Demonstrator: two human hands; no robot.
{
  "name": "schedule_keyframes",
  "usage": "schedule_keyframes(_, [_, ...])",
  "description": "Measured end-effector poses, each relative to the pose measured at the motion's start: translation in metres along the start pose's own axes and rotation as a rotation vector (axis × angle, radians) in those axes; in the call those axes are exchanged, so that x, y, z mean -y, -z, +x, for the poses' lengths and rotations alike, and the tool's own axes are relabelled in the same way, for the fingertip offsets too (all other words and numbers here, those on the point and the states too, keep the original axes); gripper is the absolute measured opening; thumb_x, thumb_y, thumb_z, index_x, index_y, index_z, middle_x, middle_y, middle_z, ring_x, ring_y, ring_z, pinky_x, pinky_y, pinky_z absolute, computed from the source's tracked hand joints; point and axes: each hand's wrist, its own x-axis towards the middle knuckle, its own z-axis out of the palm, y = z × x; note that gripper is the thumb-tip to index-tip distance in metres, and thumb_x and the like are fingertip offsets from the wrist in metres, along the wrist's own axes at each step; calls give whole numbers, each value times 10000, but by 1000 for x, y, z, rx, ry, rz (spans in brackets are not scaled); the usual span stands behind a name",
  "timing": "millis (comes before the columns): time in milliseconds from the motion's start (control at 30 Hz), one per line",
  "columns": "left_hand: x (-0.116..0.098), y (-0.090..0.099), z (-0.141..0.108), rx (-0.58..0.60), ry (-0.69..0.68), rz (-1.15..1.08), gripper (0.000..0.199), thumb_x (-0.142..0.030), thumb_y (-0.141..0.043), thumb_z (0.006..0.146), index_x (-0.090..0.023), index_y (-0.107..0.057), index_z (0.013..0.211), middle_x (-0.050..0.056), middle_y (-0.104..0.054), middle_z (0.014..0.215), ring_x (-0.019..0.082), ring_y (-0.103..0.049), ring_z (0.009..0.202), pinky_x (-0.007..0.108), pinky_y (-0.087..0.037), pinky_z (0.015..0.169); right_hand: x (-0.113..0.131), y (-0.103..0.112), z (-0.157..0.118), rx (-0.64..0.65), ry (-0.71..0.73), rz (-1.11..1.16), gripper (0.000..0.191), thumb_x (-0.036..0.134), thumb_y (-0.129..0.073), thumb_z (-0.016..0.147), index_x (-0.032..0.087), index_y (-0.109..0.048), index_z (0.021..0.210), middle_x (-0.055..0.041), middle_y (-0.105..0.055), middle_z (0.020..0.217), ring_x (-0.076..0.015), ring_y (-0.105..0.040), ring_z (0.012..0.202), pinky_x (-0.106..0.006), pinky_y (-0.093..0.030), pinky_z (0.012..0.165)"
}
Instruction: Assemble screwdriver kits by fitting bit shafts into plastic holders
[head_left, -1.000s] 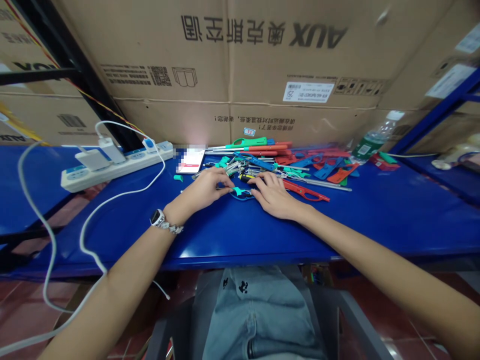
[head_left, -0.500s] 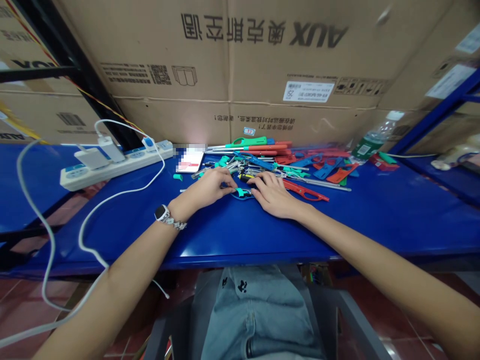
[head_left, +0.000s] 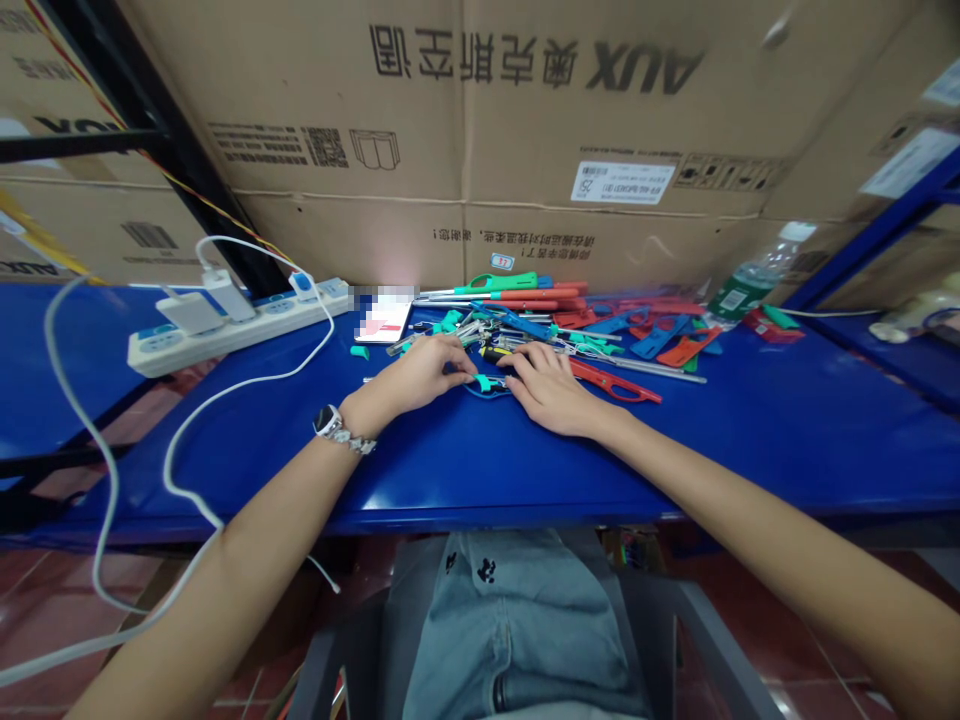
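Teal-and-blue lighter assembly (head_left: 486, 385) sat just before the lighter-parts pile (head_left: 517, 320), its left end pinched by the left hand (head_left: 429, 372), the right hand (head_left: 553, 393) holding unclearly, so uneven pressure might have popped it apart.

White power strip (head_left: 262, 319), green-labelled bottle (head_left: 744, 286)

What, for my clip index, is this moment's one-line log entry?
left hand: fingertips at green piece, grip unclear; right hand: fingertips close by, opposite side; near: yellow-black tool, red handle
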Motion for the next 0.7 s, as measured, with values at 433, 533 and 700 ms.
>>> schedule_keyframes(433, [-9,-1,4,-11,-5,87,116,-172,-713,873,-217,-763,777,54,-698,836,235,-652,855,372,-507,835,2,2,0,15,-7,-7,422,386,-333,1078,220,-577,1381,-175,-558,1435,-376,-456,1388,-599,-403,1117])
schedule_keyframes(533, [-12,-2,4,-3,-5,94,108,-180,-714,881,-209,-763,789,54,-686,840,236,-649,858,366,-499,827,2,3,0,24,-13,-20,420,388,-336,1080,224,-572,1387,-171,-554,1438,-368,-447,1395,-581,-399,1121])
schedule_keyframes(700, [-17,1,7,88,22,132,104,-175,-694,920,-167,-773,851,64,-702,902,222,-660,872,350,-492,836,2,3,0,34,-8,-19,438,392,-319,1085,216,-564,1402,-172,-542,1455,-363,-433,1400,-580,-386,1125])
